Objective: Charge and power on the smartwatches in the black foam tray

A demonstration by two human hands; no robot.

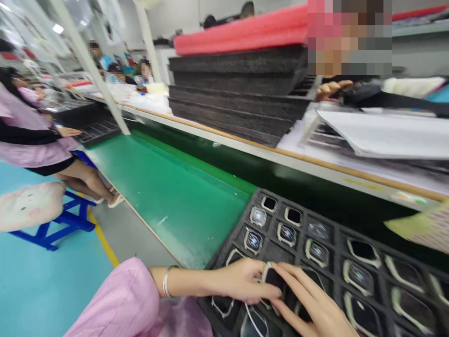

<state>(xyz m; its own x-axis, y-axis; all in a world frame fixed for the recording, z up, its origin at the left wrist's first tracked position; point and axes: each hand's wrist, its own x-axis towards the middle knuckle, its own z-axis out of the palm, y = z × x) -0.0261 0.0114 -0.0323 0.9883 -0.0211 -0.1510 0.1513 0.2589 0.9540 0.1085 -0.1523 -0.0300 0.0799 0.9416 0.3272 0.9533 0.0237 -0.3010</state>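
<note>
Over the black foam tray [280, 252], both my hands meet on one smartwatch [274, 277] with a dark screen and pale frame. My left hand [242, 281] grips it from the left, thumb lying along its lower edge. From the right, my right hand [312, 299] has its fingers and thumb closed about the watch's right side. A thin white cable [253, 320] hangs down below my left hand. Around them, several watch faces lie in the tray's compartments; some, such as a lit watch [253, 240], show a bright pattern, while others like a dark watch [269, 203] are black.
Beyond the tray runs a green surface [168, 187]. A raised shelf [245, 145] holds stacked black foam trays [238, 93] topped by red foam [242, 35]. White sheets [389, 135] lie at the right. A person in pink stands left, near a blue stool [66, 220]. Another person sits across.
</note>
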